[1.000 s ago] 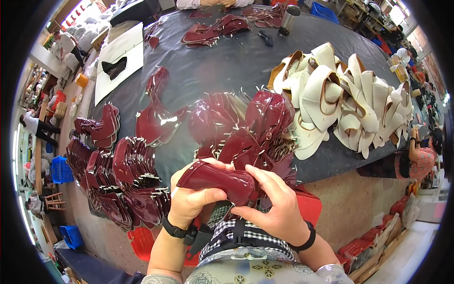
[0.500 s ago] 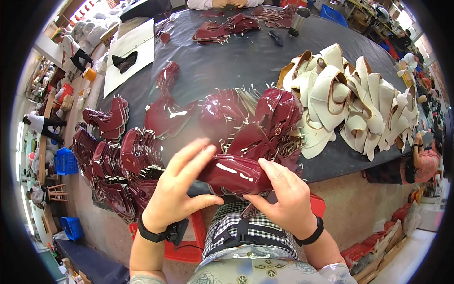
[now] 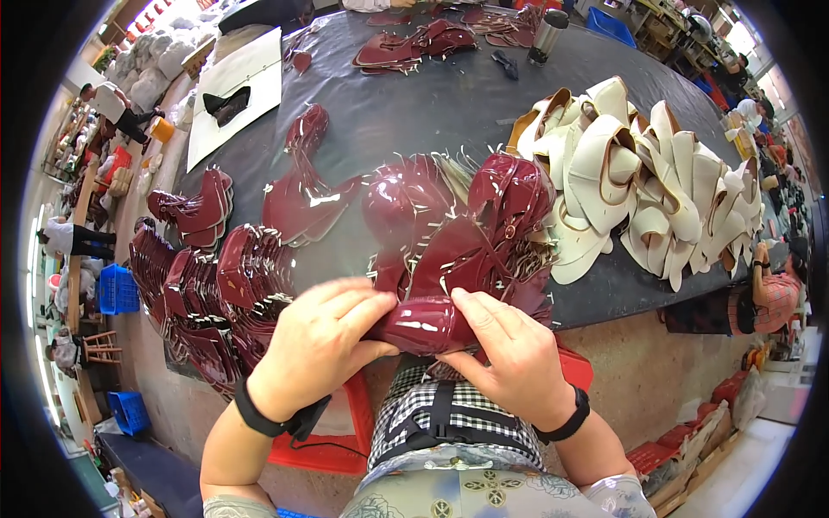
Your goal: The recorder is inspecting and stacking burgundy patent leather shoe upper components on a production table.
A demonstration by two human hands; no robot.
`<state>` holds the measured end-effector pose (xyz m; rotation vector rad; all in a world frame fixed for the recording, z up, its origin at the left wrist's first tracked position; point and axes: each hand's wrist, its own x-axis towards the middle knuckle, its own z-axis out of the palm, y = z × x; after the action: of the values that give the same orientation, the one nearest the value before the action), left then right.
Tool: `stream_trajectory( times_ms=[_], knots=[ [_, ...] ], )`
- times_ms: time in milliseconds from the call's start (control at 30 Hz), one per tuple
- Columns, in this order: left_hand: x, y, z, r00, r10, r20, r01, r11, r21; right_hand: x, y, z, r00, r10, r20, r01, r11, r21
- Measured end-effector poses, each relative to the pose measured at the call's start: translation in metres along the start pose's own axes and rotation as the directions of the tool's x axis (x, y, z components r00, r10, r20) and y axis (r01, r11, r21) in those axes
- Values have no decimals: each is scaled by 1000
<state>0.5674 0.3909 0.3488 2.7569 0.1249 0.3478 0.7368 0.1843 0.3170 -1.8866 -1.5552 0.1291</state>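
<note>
Between my two hands, over the table's near edge, is a glossy dark-red shoe upper, curved into a rounded shape. My left hand grips its left end, thumb below and fingers on top. At its right end my right hand pinches it the same way. Just beyond lies a loose pile of dark-red shoe uppers with white thread ends sticking out. Left of my hands stand stacked dark-red uppers in rows, and a few flatter dark-red pieces lie farther back.
A heap of cream shoe uppers covers the table's right side. On the black table are a white board and a clear cup. A red stool is below me. Across the table, another person's hand shows.
My left hand has come in from beside the upper and closed on its left end. My right hand keeps its grip, shifted slightly left with the upper.
</note>
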Motion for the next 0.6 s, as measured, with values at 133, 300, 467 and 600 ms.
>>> stream_trajectory(
  times_ms=[133,300,467,600],
  knots=[
    [14,24,-21,992,11,129,-15,1000,23,2,-3,0,999,-25,-26,24,1000,-7],
    [14,19,-2,990,127,69,-132,988,77,1,-9,2,1000,-17,5,17,1000,17],
    [18,7,5,972,201,122,-210,975,67,-3,-7,7,1000,-12,21,11,1000,24],
    [17,6,9,958,255,129,-268,959,91,-4,-9,8,999,-1,44,-1,999,47]
  ],
)
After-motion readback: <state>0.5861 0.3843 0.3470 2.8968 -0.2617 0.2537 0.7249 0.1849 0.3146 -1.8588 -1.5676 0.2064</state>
